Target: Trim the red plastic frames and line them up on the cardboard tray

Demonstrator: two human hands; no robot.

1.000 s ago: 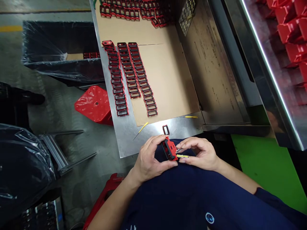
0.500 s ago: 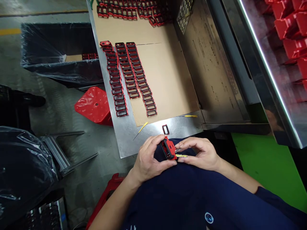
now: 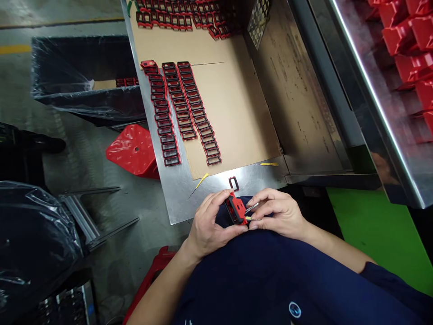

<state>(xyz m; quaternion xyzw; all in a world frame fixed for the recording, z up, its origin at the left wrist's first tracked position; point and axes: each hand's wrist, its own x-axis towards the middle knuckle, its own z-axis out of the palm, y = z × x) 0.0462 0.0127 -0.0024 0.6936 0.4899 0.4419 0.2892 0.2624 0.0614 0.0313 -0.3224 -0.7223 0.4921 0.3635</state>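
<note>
Where we hold the part [image 3: 236, 209]: low in front of our shirt [image 3: 270, 275], just off the near edge of the bench [image 3: 177, 198], tilted, its red face toward our right and its black rim toward our left.
Left hand [image 3: 211, 221]: clamped on the part, fingers over its far end and thumb along its near end; the part lies at our fingertips, to the right of the palm.
Right hand [image 3: 279, 214]: fingers and thumb pinched together on a thin metal tool [image 3: 252, 208], just right of the part, which lies left of our fingertips.
Tool: its tips reach the part's red side; we cannot tell how far they go in.
Yellow bit [image 3: 249, 218]: at the part's near right corner, beside the right thumb.
Loose frame [image 3: 237, 183]: on bare metal just beyond the part, near the left fingertips.
Picks [image 3: 203, 178]: two, with yellow handles, one left of the loose frame and one right of it.
Rows [image 3: 167, 117]: three lines of red and black frames run away from us on the left side of the bench, partly on the card [image 3: 233, 113], with more frames at its far end.
Left of our bench: a plastic-lined box [image 3: 91, 97] and a red stool [image 3: 130, 151].
Upper right: red pieces [image 3: 399, 40] behind a shiny metal edge.
</note>
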